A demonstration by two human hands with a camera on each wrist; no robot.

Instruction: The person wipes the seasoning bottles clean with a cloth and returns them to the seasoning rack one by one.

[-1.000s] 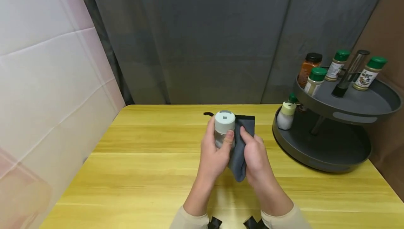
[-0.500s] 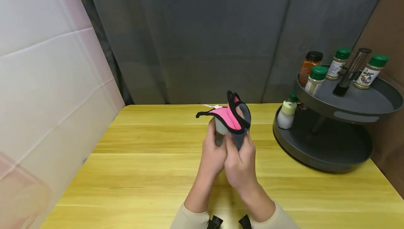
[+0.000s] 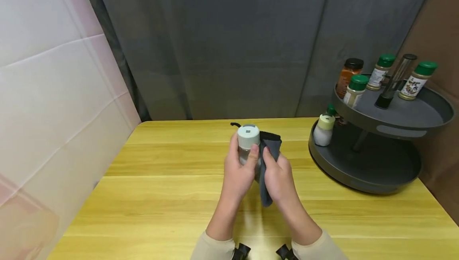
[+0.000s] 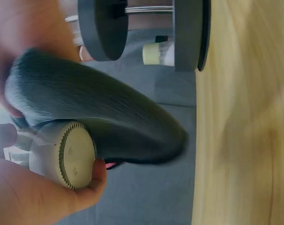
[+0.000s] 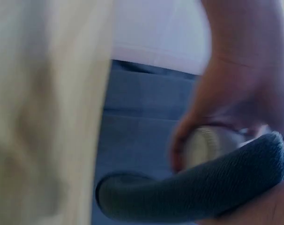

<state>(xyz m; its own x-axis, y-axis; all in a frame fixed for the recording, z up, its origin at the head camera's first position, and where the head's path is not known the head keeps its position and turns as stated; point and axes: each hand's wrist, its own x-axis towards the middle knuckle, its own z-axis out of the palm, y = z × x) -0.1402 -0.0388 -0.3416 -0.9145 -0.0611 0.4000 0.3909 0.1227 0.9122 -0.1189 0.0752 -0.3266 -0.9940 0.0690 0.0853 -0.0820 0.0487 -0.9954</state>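
A clear seasoning jar (image 3: 248, 135) with a pale green-white lid is held upright above the wooden table by my left hand (image 3: 237, 174), thumb at its front. Its ridged round base (image 4: 78, 157) shows in the left wrist view. My right hand (image 3: 280, 178) pinches a folded grey cleaning cloth (image 3: 271, 147) with black edging, thumb on the near side. The cloth lies along the jar's right side and hangs down below it. Across the right wrist view the cloth (image 5: 193, 197) hides part of the jar (image 5: 200, 147). A sliver of pink shows behind the cloth in the left wrist view.
To the right stands a dark two-tier turntable rack (image 3: 363, 180). Several green-capped spice bottles and an orange jar (image 3: 347, 79) with a black lid stand on its upper tier. A yellow-lidded white jar (image 3: 322, 132) is on the lower tier. A grey curtain (image 3: 229, 53) hangs behind the table.
Half a second ago the right hand had the cloth folded up over the jar's lid, pink side showing. Now the cloth is back at the jar's right side and the lid is uncovered.
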